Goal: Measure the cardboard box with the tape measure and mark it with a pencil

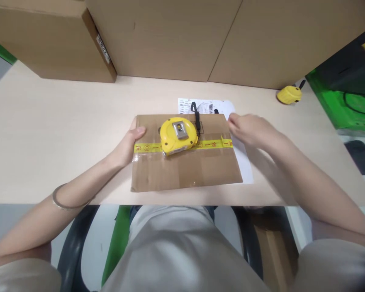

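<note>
At frame centre our left hand (128,147) grips the box (185,162) by its left edge, tape measure (178,136) resting unextended on its taped top, right hand (250,129) open, touching the right edge; measuring not yet begun, we judge.
</note>
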`<state>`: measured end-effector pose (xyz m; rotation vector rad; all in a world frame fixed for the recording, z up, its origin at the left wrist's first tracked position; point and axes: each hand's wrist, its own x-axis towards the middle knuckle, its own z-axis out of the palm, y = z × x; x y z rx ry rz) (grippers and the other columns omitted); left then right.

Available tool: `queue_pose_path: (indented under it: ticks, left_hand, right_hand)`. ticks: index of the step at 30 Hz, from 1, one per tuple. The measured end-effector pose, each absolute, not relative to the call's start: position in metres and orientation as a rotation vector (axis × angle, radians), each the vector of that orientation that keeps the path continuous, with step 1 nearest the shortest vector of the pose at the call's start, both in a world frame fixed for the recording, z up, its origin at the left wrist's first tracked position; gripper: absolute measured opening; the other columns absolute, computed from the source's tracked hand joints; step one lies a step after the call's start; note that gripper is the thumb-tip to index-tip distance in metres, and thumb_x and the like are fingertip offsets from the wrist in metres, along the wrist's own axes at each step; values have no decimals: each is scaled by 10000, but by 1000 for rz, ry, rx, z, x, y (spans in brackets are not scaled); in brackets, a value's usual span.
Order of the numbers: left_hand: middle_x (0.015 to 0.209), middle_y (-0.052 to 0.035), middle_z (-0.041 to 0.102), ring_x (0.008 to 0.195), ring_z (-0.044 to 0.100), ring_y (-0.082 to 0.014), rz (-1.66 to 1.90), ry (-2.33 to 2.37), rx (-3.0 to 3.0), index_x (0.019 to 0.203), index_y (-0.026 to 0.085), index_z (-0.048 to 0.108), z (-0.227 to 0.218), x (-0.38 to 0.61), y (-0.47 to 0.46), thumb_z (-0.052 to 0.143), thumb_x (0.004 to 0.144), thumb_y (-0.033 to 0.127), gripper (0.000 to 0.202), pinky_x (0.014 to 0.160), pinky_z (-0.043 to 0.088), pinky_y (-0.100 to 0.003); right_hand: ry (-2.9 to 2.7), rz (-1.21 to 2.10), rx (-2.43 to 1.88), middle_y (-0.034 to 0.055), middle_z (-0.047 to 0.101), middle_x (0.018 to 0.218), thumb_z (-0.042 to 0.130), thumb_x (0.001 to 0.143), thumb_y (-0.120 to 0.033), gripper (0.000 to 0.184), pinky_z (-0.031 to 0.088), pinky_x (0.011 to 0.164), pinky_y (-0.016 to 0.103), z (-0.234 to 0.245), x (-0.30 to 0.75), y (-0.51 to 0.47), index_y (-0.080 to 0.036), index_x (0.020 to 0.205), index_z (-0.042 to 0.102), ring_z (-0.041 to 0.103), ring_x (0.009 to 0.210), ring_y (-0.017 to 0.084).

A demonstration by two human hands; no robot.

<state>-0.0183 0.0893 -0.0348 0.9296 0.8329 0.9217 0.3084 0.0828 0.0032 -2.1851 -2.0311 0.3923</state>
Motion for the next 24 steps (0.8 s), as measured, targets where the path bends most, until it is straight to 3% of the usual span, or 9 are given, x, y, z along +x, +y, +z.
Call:
queue_pose_path:
  ticks: [4,7,9,12,15,19,24]
  left_hand:
    - [984,-159,800,1195,714,-422,825,949,923,1103,115,660,-35,-23,90,683,743,524,545,942,628,-480]
    - [987,-151,811,1207,707,-408,819,965,900,1122,104,659,-38,-26,90,655,774,514,539,997,606,-482]
    - [972,-154,816,1182,717,-407,821,990,863,1110,96,665,-40,-28,90,673,758,513,545,995,606,-481]
    - [922,-159,816,1121,738,-420,817,1057,789,1077,97,676,-41,-32,90,712,694,511,565,952,622,-490]
    - [874,-162,809,1088,748,-434,810,1117,706,1053,110,676,-41,-35,90,704,648,502,564,916,634,-510]
    - [910,-146,801,1107,745,-427,842,1076,703,1037,139,648,-39,-33,90,683,653,451,495,914,642,-522]
    - [994,-71,782,1137,745,-372,1067,898,849,964,212,577,-38,-28,91,686,697,330,311,920,653,-494]
  right_hand:
    - [-1965,653,-2124,-16,322,509,706,864,-511,431,309,605,330,-31,326,72,-228,689,433,378,541,158]
    - [-1882,925,-1901,-7,413,569,586,931,-575,414,317,570,309,-38,338,68,-232,751,440,381,538,140]
    - [-1780,1071,-1720,-29,427,593,504,946,-648,443,326,535,291,-42,344,68,-246,803,385,371,505,121]
    - [-1628,1145,-1511,-86,366,574,630,840,-684,544,305,488,268,-53,348,69,-262,812,288,302,438,84]
    - [-1551,1155,-1436,-93,397,533,720,821,-540,470,292,474,249,-63,343,64,-257,785,346,343,422,74]
    - [-1544,1189,-1435,-45,563,579,817,752,-316,346,322,475,215,-65,334,56,-218,734,486,466,478,65]
    - [-1544,1333,-1469,-22,603,486,842,695,-314,341,400,390,232,-64,330,58,-217,696,515,556,398,128]
